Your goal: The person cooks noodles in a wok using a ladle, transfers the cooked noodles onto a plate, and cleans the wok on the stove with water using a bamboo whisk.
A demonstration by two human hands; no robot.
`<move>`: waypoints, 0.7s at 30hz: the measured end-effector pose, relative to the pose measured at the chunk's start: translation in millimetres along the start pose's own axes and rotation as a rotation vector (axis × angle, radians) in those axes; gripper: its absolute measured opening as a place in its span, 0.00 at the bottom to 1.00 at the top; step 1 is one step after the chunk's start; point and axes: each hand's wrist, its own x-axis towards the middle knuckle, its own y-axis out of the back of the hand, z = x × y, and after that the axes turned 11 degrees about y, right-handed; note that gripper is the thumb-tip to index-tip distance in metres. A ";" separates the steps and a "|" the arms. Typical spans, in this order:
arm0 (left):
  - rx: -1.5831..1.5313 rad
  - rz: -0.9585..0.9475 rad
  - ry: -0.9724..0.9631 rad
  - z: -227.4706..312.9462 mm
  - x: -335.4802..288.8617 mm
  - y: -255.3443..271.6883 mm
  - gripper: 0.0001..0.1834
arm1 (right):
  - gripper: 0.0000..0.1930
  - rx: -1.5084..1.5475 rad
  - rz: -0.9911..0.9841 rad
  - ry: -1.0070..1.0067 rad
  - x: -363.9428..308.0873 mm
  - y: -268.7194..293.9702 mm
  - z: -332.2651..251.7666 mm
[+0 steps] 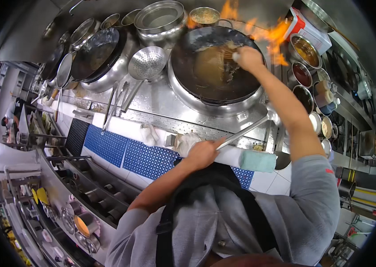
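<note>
My right hand [249, 58] is closed on a bamboo wok brush [228, 52], its bristles over the far right part of a big black wok [188, 80]. Murky brown liquid [210, 66] lies in the wok, and orange flames [274, 38] rise behind its rim. Lower down, near the counter's front edge, my left hand [202, 154] grips the long handle of a metal ladle [246, 130]. The ladle points up to the right, its bowl partly hidden by my right forearm. A perforated strainer [147, 63] rests left of the wok.
Another dark wok [97, 55] sits on the left burner. A steel pot [160, 20] stands behind the strainer. Tongs [111, 104] lie on the counter. To the right are sauce containers [302, 74] and a bowl of amber liquid [306, 51]. A green cloth [259, 161] hangs at the front edge.
</note>
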 end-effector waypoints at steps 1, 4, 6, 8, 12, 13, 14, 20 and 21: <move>-0.015 -0.007 -0.008 5.1 14.2 -14.0 0.35 | 0.12 0.019 -0.026 0.000 9.9 -11.7 -14.4; -0.067 0.039 0.031 18.2 47.4 -44.1 0.35 | 0.15 0.096 -0.069 0.151 -13.2 -5.3 -50.4; -0.145 0.071 0.073 22.2 55.4 -63.4 0.37 | 0.16 0.073 -0.148 0.200 -37.1 34.1 -51.9; -0.189 0.054 0.039 32.0 60.9 -95.5 0.39 | 0.17 0.006 -0.233 0.191 -48.6 49.8 -27.9; -0.358 -0.160 -0.122 61.3 71.0 -135.6 0.49 | 0.18 -0.022 -0.035 -0.041 -5.8 -1.1 -6.6; -0.356 -0.174 -0.130 66.4 80.8 -131.1 0.49 | 0.17 0.008 0.048 -0.057 0.7 -25.7 -15.9; -0.494 -0.400 -0.133 73.5 86.3 -121.1 0.48 | 0.17 0.104 0.058 -0.038 10.2 -33.3 -49.5; -0.529 -0.492 -0.415 42.6 44.0 -50.1 0.22 | 0.18 0.508 -0.111 0.062 -38.0 3.7 -107.6; -0.535 -0.523 -0.284 21.6 16.6 -13.3 0.17 | 0.19 0.538 -0.172 0.119 -52.2 27.1 -100.0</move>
